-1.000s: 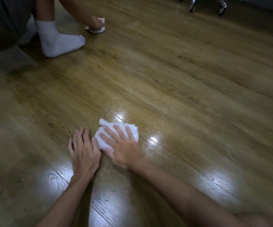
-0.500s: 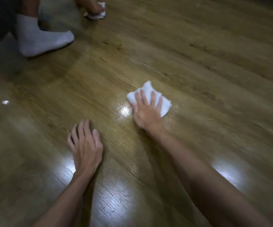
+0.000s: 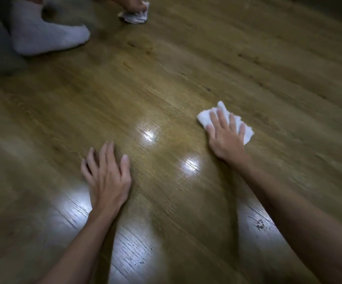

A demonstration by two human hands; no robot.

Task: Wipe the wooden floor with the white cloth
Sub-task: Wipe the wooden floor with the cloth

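I see my right hand [image 3: 226, 136] pressing flat, fingers straight, on the white cloth [image 3: 206, 116] lying on the wooden floor [image 3: 166, 89], while left of the cloth my left hand [image 3: 108, 175] rests there, relaxed, holding nothing.

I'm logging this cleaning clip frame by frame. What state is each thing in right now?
white cloth: crumpled flat on the floor, under the right hand
right hand: fingers straight, pressing the cloth
left hand: fingers spread, resting on the floor
wooden floor: glossy, showing light glare
second cloth: bunched, held by another person's hand
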